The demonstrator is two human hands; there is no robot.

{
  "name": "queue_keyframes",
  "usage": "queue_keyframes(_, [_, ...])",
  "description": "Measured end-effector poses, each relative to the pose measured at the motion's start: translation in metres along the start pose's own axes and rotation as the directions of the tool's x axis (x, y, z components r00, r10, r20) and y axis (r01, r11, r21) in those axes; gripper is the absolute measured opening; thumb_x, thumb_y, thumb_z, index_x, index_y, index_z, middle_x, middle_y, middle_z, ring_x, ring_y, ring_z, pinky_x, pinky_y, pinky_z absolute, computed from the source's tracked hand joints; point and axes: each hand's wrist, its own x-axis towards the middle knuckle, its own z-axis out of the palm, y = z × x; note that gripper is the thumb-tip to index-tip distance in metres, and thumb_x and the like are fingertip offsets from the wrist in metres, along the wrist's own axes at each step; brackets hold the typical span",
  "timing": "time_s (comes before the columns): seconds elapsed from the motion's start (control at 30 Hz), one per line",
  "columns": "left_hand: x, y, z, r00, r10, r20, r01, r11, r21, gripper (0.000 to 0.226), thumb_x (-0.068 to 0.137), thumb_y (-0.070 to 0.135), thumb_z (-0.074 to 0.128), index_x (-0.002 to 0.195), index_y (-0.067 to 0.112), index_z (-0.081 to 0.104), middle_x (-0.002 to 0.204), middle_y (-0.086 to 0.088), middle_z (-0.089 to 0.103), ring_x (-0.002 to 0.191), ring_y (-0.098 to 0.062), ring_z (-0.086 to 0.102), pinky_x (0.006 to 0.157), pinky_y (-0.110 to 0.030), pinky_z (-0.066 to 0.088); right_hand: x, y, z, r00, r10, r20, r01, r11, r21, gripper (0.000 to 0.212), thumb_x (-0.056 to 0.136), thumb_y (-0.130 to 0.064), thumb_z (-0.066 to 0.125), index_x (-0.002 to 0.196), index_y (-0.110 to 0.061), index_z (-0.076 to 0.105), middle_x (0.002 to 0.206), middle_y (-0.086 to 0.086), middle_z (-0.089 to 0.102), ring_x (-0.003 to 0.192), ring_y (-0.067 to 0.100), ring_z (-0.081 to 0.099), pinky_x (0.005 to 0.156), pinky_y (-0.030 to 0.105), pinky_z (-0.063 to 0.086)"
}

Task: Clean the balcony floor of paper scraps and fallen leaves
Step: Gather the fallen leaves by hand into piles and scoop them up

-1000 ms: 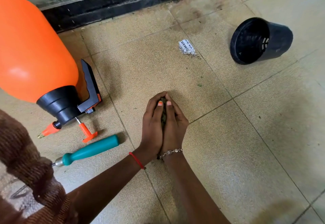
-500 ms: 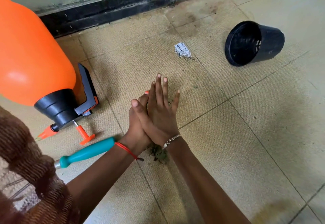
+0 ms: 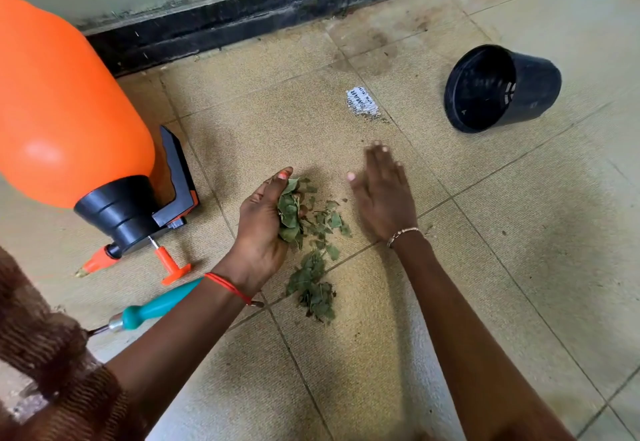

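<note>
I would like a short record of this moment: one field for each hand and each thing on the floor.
left hand: grips a bunch of leaves
right hand: open, flat, holds nothing
other leaves: loose on the floor between the hands
paper scrap: on the floor beyond the right hand
pot: black, on its side, at right
sprayer: orange, lying at left
tool: teal handle, beside left forearm

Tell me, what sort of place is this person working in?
Probably a home balcony or patio where plants are kept: beige floor tiles run up to a dark door track, an orange pump sprayer and an empty black plant pot lie on their sides, and leaves litter the floor.
</note>
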Motion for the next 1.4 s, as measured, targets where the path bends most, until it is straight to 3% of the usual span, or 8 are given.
queue_keyframes(0.33, [0.010, 0.021, -0.014, 0.997, 0.035, 0.066, -0.029, 0.996, -0.088, 0.011, 0.096, 0.016, 0.048, 0.092, 0.016, 0.059, 0.068, 0.003, 0.057, 0.051, -0.006, 0.053, 0.046, -0.019, 0.044, -0.034, -0.053, 0.022, 0.891, -0.443, 0.100, 0.418, 0.886, 0.199, 0.059, 0.097, -0.044, 0.012, 0.142, -0.015, 0.036, 0.150, 0.003, 0.031, 0.140, 0.010, 0.019, 0.118, 0.032, 0.009])
queue_keyframes(0.53, [0.008, 0.025, -0.018, 0.994, 0.062, 0.095, -0.054, 0.995, -0.082, 0.014, 0.097, 0.016, 0.046, 0.091, 0.016, 0.058, 0.063, 0.005, 0.058, 0.051, -0.006, 0.052, 0.046, -0.018, 0.043, -0.076, -0.034, 0.014, 0.926, -0.370, 0.071, 0.275, 0.792, 0.546, 0.045, 0.095, -0.039, 0.039, 0.131, -0.016, 0.051, 0.144, -0.003, 0.041, 0.137, 0.005, 0.030, 0.115, 0.041, 0.025])
queue_keyframes(0.63, [0.002, 0.022, -0.021, 0.994, 0.045, 0.098, -0.037, 0.996, -0.077, 0.013, 0.096, 0.014, 0.047, 0.092, 0.014, 0.059, 0.065, 0.003, 0.059, 0.052, -0.007, 0.052, 0.046, -0.019, 0.043, -0.098, -0.026, 0.009, 0.967, -0.241, 0.080, 0.179, 0.871, 0.457, 0.080, 0.083, -0.067, 0.039, 0.147, -0.025, 0.018, 0.156, -0.011, 0.006, 0.142, 0.000, 0.002, 0.115, 0.034, 0.011])
queue_keyframes(0.73, [-0.001, 0.019, -0.023, 0.995, 0.032, 0.090, -0.027, 0.998, -0.065, 0.012, 0.096, 0.014, 0.048, 0.094, 0.013, 0.060, 0.065, 0.003, 0.059, 0.052, -0.007, 0.052, 0.046, -0.019, 0.043, -0.115, -0.036, 0.018, 0.950, -0.283, 0.130, 0.272, 0.957, 0.096, 0.113, 0.067, -0.089, 0.024, 0.148, -0.018, -0.009, 0.156, 0.001, -0.010, 0.143, 0.011, -0.013, 0.118, 0.037, -0.001])
queue_keyframes(0.9, [0.000, 0.024, -0.025, 0.996, 0.056, 0.074, -0.051, 0.997, -0.062, 0.012, 0.097, 0.014, 0.047, 0.094, 0.014, 0.059, 0.065, 0.003, 0.059, 0.052, -0.007, 0.052, 0.046, -0.018, 0.043, -0.108, -0.062, 0.036, 0.978, -0.206, 0.030, 0.208, 0.977, -0.048, 0.111, 0.066, -0.089, 0.018, 0.148, -0.016, 0.002, 0.156, 0.014, 0.003, 0.145, 0.024, -0.005, 0.118, 0.042, 0.000])
queue_keyframes(1.03, [0.000, 0.025, -0.026, 0.995, 0.058, 0.080, -0.053, 0.997, -0.060, 0.013, 0.097, 0.016, 0.047, 0.092, 0.015, 0.059, 0.065, 0.004, 0.059, 0.052, -0.006, 0.052, 0.046, -0.018, 0.043, -0.081, -0.079, 0.040, 0.982, -0.186, -0.035, 0.187, 0.982, 0.035, 0.080, 0.084, -0.070, 0.026, 0.147, -0.022, 0.017, 0.156, 0.012, 0.008, 0.144, 0.025, 0.004, 0.115, 0.038, 0.001])
queue_keyframes(1.17, [0.003, 0.027, -0.029, 0.995, 0.046, 0.087, -0.040, 0.996, -0.074, 0.013, 0.096, 0.018, 0.048, 0.091, 0.017, 0.060, 0.067, 0.003, 0.059, 0.053, -0.007, 0.053, 0.046, -0.019, 0.045, -0.059, -0.088, 0.050, 0.957, -0.269, -0.112, 0.279, 0.956, 0.094, 0.053, 0.091, -0.037, 0.032, 0.116, -0.002, 0.064, 0.135, 0.019, 0.050, 0.126, 0.034, 0.047, 0.105, 0.043, 0.030])
queue_keyframes(1.4, [0.006, 0.027, -0.032, 0.994, 0.047, 0.097, -0.038, 0.994, -0.098, 0.015, 0.099, 0.017, 0.043, 0.091, 0.016, 0.057, 0.063, 0.004, 0.058, 0.051, -0.006, 0.052, 0.047, -0.019, 0.044, -0.068, -0.072, 0.048, 0.922, -0.315, -0.224, 0.371, 0.884, 0.283, 0.030, 0.079, 0.014, 0.058, 0.104, 0.001, 0.067, 0.119, 0.013, 0.061, 0.119, 0.020, 0.054, 0.097, 0.031, 0.048])
